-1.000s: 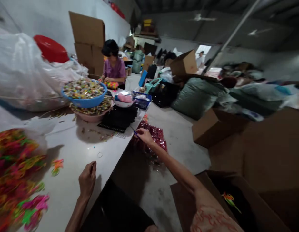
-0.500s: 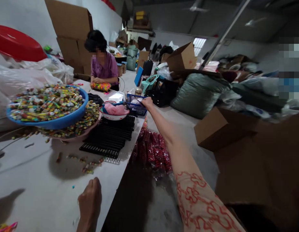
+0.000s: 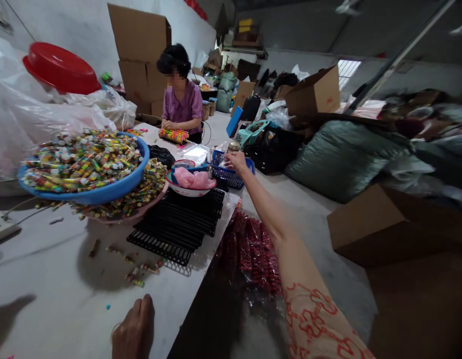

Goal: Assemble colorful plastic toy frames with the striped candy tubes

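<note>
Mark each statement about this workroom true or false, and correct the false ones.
1. The blue basin is heaped with small wrapped pieces. True.
2. The right hand reaches into the blue basin. False: it is at the blue basket.
3. Pink material lies in a bowl beside the basket. True.
4. The left hand is inside the basket. False: it is at the white table, well apart from the basket.
5. The person across the table wears a purple top. True.
</note>
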`<action>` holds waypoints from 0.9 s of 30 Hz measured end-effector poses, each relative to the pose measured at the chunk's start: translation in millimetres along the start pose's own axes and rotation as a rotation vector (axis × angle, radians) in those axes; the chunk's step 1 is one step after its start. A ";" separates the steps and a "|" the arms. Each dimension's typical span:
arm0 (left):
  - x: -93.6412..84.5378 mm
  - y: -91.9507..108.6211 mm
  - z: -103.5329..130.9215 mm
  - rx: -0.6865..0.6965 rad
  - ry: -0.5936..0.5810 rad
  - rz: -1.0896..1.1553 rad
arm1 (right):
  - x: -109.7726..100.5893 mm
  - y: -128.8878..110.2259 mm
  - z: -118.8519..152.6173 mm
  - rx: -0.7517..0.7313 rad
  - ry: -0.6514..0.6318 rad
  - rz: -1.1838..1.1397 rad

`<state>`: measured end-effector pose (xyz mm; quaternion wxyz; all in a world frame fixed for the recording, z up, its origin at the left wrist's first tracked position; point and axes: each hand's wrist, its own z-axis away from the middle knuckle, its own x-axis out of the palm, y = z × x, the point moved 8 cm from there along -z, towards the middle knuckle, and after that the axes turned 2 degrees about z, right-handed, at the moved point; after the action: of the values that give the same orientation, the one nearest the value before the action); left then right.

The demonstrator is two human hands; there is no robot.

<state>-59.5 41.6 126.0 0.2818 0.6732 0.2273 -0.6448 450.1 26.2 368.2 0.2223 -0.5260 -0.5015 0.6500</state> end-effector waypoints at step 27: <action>-2.6 -1.2 -7.2 0.028 -0.004 0.026 | 2.8 -2.6 14.7 0.125 0.127 -0.228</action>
<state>-55.1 47.4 128.5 0.2812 0.6787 0.2089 -0.6455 435.1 23.3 368.4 0.3584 -0.4910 -0.5014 0.6157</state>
